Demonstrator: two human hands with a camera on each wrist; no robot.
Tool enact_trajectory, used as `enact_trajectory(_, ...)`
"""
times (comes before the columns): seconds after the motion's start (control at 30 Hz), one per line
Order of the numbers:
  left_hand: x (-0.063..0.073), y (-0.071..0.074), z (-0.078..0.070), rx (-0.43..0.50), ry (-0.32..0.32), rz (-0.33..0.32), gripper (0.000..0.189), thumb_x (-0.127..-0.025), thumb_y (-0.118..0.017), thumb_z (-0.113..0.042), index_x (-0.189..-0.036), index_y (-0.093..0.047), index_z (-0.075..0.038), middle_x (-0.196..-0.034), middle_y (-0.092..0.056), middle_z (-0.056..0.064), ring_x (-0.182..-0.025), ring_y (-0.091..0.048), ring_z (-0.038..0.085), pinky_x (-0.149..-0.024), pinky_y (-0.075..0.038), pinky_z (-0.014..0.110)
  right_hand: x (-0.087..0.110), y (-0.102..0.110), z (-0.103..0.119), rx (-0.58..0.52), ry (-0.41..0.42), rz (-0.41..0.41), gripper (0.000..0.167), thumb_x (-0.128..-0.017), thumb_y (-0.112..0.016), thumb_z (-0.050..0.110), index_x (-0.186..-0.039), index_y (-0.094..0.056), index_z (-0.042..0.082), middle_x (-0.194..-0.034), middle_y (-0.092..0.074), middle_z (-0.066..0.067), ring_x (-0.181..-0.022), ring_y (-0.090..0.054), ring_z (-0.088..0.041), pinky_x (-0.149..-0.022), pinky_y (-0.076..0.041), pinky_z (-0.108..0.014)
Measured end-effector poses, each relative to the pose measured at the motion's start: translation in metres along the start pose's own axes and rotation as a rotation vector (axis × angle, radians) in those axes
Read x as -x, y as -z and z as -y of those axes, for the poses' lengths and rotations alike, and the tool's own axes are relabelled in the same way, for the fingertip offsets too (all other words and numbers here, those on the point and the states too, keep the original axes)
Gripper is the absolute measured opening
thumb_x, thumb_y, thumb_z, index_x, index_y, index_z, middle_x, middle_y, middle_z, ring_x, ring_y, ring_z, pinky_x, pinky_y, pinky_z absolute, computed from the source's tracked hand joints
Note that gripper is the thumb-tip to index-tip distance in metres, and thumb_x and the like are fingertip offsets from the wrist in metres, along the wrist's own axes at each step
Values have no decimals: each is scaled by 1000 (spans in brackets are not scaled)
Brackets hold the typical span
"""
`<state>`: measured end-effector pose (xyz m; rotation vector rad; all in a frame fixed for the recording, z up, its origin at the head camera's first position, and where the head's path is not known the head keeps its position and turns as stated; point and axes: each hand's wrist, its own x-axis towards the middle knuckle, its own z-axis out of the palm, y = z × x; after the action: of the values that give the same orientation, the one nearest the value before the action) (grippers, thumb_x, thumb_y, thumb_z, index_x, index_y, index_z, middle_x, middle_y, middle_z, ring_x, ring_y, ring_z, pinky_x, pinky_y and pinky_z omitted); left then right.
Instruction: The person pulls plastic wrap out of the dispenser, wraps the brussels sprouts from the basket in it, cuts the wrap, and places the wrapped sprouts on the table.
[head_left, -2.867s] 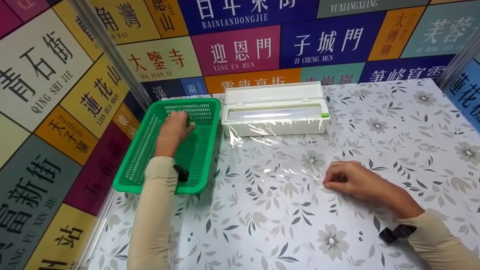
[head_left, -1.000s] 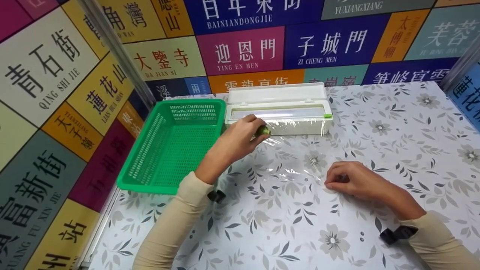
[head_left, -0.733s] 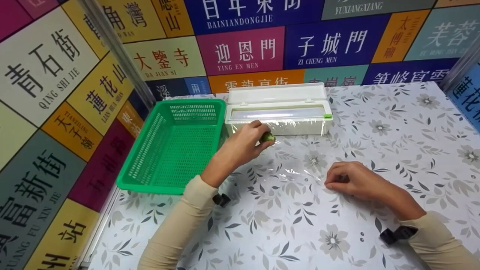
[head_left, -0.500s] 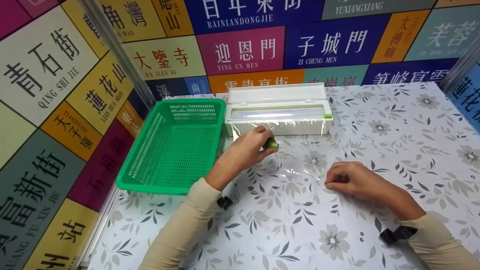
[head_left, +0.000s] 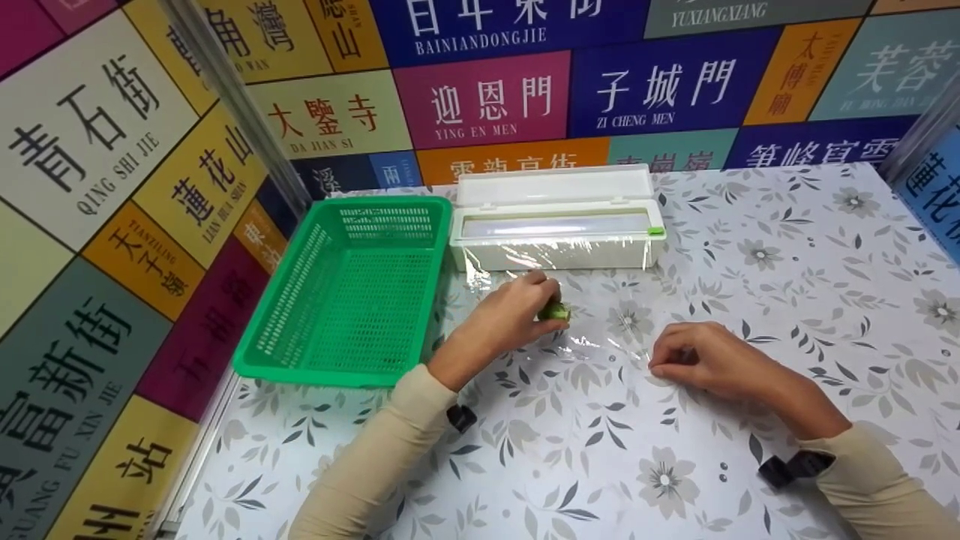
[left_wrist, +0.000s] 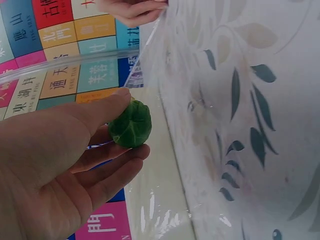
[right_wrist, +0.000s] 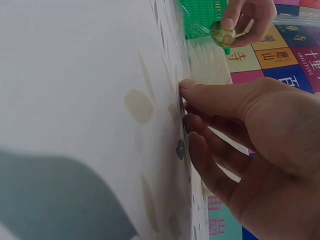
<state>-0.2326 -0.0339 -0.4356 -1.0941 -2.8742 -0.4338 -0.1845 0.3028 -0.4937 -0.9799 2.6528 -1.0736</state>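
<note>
My left hand [head_left: 504, 316] pinches a Brussels sprout [head_left: 556, 312] between thumb and fingers, over the stretch of cling film [head_left: 581, 343] on the table. In the left wrist view the sprout [left_wrist: 131, 125] is round, dark green and leafy; in the right wrist view its pale cut end faces that camera. Whether it touches the film, I cannot tell. My right hand [head_left: 712, 360] pinches the film's near right corner down at the tabletop. The film runs back to a white dispenser box [head_left: 555, 260], whose lid stands up with the film roll inside.
A green plastic basket [head_left: 315, 376] stands left of the box, with nothing visible in it. The table [head_left: 787, 300] has a floral cover. Walls of coloured sign panels [head_left: 480, 101] rise behind and on the left.
Out of the green basket, my left hand has carried the sprout rightward, past the box's front, then nearer over the film. My right hand has stayed at the film corner.
</note>
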Motion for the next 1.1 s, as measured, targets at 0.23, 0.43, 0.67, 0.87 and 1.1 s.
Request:
enact_trajectory(0.23, 1, -13, 0, 1, 39, 48, 34, -99, -81, -40, -111, -69, -11, -111, -67, 4, -90, -62, 16, -73, -57, 32, 0, -2, 2, 9, 15, -27, 9, -92, -86, 11, -89, -81, 18, -92, -73, 12, -85, -65, -1, -76, -55, -20)
enact_trajectory(0.43, 2, -21, 1, -9, 48, 24, 34, -98, -80, -40, -112, -68, -11, -114, -66, 4, -90, -62, 15, -74, -59, 32, 1, -3, 2, 15, 7, -39, 20, -89, -87, 6, -88, -80, 25, -91, -73, 13, -83, -63, -1, -74, -55, -22)
enact_trajectory(0.67, 3, -33, 3, -5, 83, -18, 38, -96, -82, -45, -110, -66, -14, -111, -64, 1, -90, -63, 14, -74, -60, 30, 1, -3, 1, 10, 11, -31, 19, -90, -87, 4, -89, -82, 22, -91, -73, 13, -83, -64, -1, -74, -55, -22)
enact_trajectory(0.87, 5, -41, 5, -5, 83, -38, 38, -95, -85, -42, -110, -65, -14, -109, -62, 1, -92, -63, 15, -75, -60, 32, 0, -3, 2, 6, -4, -22, 17, -90, -86, 6, -89, -81, 23, -92, -73, 14, -84, -64, -2, -75, -56, -23)
enact_trajectory(1.1, 8, -45, 7, 7, 86, -38, 45, -94, -85, -46, -120, -65, -14, -114, -63, 2, -97, -66, 16, -80, -62, 32, 1, -2, 2, 10, -14, -25, 18, -91, -86, 7, -89, -81, 25, -92, -72, 15, -84, -64, -2, -76, -55, -22)
